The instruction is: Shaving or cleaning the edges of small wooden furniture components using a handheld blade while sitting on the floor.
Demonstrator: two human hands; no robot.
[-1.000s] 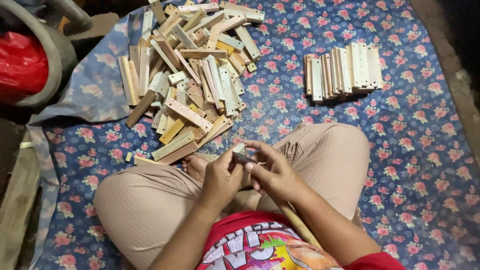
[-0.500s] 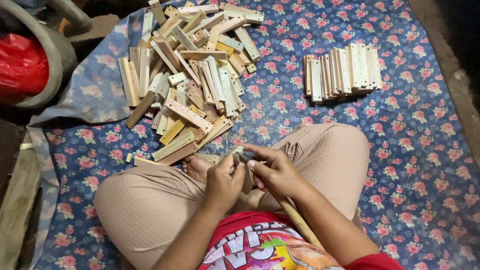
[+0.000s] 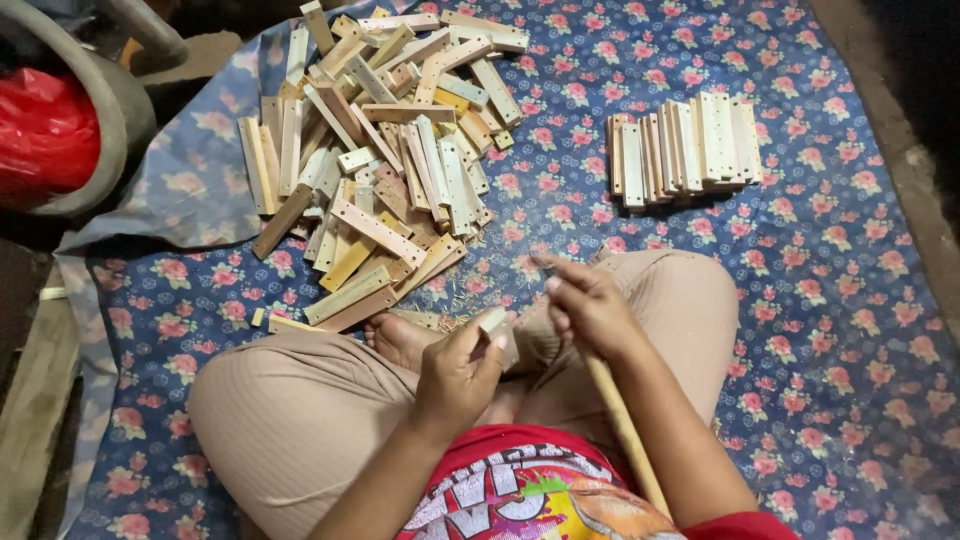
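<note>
Head view shows a person who sits cross-legged on a flowered cloth (image 3: 850, 330). The left hand (image 3: 458, 375) is raised over the lap, the fingers closed around a small wood block (image 3: 497, 330), with the thumb on its side. The right hand (image 3: 590, 305) is just beside it, a little higher, above the right knee. Its fingers are closed on a long stick (image 3: 622, 430) that goes down along the forearm toward the shirt; the forefinger points up and to the left. The two hands are near but do not touch.

In front of the left knee lies a big loose pile (image 3: 380, 170) of wood strips, which reaches almost to a bare foot (image 3: 400, 338). One short piece (image 3: 258, 316) lies apart at the pile's near edge. Farther to the right, well apart from the pile, stands a neat row (image 3: 685, 150) of strips. Between pile and row the cloth is open, and also to the right of the knee. At the far left is a grey tub (image 3: 110, 110) with something red (image 3: 40, 130) inside, at the cloth's edge.
</note>
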